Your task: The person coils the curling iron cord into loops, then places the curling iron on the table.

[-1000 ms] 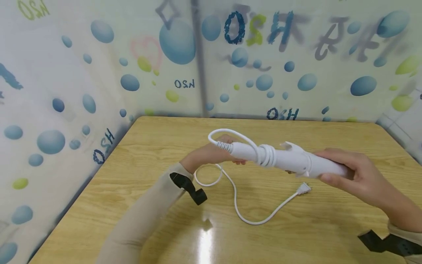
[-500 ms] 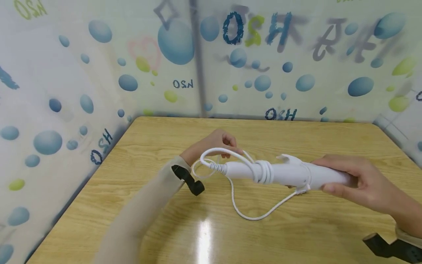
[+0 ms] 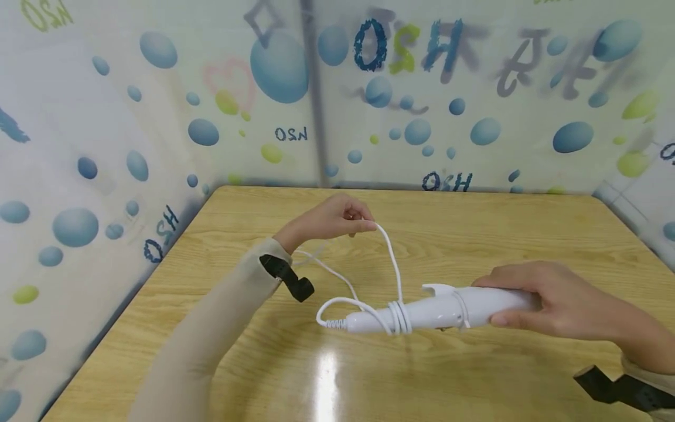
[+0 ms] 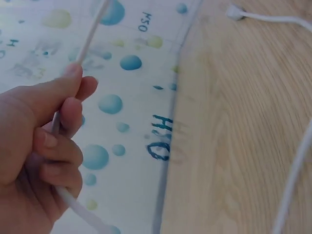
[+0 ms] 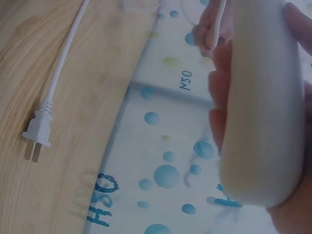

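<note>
In the head view my right hand (image 3: pixel 548 299) grips the wide end of a white hair curling iron (image 3: pixel 429 310), held level above the table. Several turns of its white cord (image 3: pixel 399 319) wrap the narrow end. My left hand (image 3: pixel 337 217), farther back and to the left, pinches the cord between thumb and forefinger, and a length runs from there down to the wraps. The left wrist view shows the cord (image 4: pixel 90 39) passing through the curled fingers. A two-pin plug (image 5: pixel 39 129) appears over the wood in the right wrist view.
A wooden table (image 3: pixel 474 228) lies beneath both hands. Around its back and left side stand pale wall sheets (image 3: pixel 369 158) printed with bubbles and letters. A bright light reflection (image 3: pixel 327 381) shows near the front.
My left hand has come out from behind the iron and pulled back, drawing the cord taut into an arch. The iron and right hand have moved lower; the plug end slid off leftward.
</note>
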A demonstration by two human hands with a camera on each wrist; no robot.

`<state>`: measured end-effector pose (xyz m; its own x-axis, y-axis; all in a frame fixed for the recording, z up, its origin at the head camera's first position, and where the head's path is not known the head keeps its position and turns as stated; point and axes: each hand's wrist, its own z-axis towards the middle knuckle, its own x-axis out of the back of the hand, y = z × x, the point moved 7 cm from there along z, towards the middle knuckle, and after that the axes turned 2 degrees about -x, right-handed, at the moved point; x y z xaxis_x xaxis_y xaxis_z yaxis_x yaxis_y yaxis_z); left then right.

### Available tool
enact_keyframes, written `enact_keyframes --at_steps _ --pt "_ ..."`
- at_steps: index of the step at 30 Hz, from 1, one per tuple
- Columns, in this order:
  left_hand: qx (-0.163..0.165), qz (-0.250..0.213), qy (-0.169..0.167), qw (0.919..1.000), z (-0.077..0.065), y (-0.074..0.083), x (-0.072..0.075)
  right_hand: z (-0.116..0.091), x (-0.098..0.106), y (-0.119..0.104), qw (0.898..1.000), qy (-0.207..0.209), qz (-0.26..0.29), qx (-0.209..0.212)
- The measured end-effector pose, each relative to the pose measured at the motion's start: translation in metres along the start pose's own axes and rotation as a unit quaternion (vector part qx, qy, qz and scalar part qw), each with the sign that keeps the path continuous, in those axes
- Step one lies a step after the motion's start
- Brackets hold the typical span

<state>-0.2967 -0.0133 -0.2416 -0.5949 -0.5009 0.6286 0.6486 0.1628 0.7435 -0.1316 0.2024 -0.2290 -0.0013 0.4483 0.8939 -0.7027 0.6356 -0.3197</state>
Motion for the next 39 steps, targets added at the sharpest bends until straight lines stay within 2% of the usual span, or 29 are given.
enact_keyframes --at_steps 2,4,8,11,13,17,20,24,29,35,39 --pt "-0.006 -0.012 0.003 0.9999 -0.002 0.009 0.001 0.001 -0.005 0.003 0.999 -0.016 -0.038 -0.011" --pt "-0.028 -0.025 0.005 0.9993 -0.004 0.023 0.001 0.004 -0.01 0.008 0.996 -0.039 -0.069 -0.043" --pt "-0.072 -0.03 0.019 0.9968 -0.008 0.054 0.003 0.012 -0.014 0.027 0.979 -0.067 -0.117 -0.156" --pt "-0.07 -0.033 0.033 0.9965 -0.013 0.071 0.001 0.016 -0.012 0.038 0.965 -0.059 -0.13 -0.22" --pt "-0.071 -0.025 0.034 0.9966 -0.017 0.081 -0.004 0.017 -0.01 0.04 0.96 -0.047 -0.139 -0.239" --pt "-0.099 0.019 0.018 0.9948 -0.023 0.093 -0.016 0.019 -0.004 0.043 0.954 -0.009 -0.154 -0.257" --pt "-0.108 0.025 0.008 0.9938 -0.027 0.09 -0.024 0.019 0.001 0.046 0.949 0.037 -0.148 -0.275" --pt "-0.081 -0.004 0.015 0.9966 -0.031 0.077 -0.032 0.013 0.012 0.048 0.945 0.116 -0.111 -0.285" --pt "-0.053 -0.027 0.02 0.998 -0.029 0.059 -0.044 0.006 0.027 0.04 0.94 0.193 -0.087 -0.269" --pt "-0.031 -0.072 0.036 0.9963 -0.021 0.036 -0.05 0.002 0.037 0.021 0.941 0.229 -0.063 -0.242" --pt "-0.026 -0.097 0.031 0.9945 -0.013 0.023 -0.054 0.002 0.036 0.012 0.948 0.221 -0.051 -0.222"
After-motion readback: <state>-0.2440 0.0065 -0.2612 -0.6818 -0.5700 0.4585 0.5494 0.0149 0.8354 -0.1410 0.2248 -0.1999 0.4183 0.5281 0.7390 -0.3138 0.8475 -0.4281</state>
